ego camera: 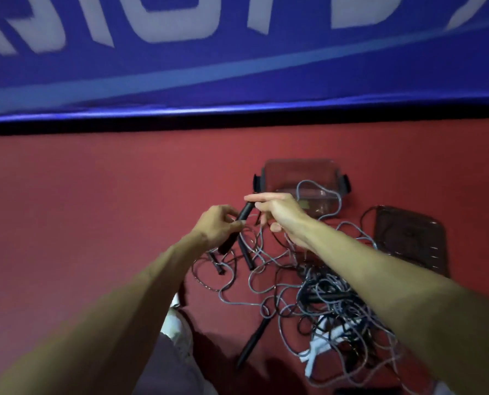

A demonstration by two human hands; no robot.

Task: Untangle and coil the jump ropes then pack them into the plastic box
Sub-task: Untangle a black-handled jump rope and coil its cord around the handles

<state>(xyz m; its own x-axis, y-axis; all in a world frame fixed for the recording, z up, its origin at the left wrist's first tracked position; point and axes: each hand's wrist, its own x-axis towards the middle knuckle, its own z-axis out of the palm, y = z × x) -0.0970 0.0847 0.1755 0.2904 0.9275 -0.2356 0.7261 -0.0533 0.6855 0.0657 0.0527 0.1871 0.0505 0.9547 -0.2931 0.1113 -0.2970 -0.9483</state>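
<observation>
A blue banner [237, 67] with white lettering runs along the far edge of the red floor [95, 195]. A tangle of jump ropes [317, 292], grey and black, lies on the floor, close in and to the right. The clear plastic box [277, 175] stands open beyond the tangle, with its lid [408, 238] flat alongside on the right. The left hand [217, 228] grips a black handle [241, 216]. The right hand [283, 215] has its index finger straight and the others curled on a grey cord [259, 240].
</observation>
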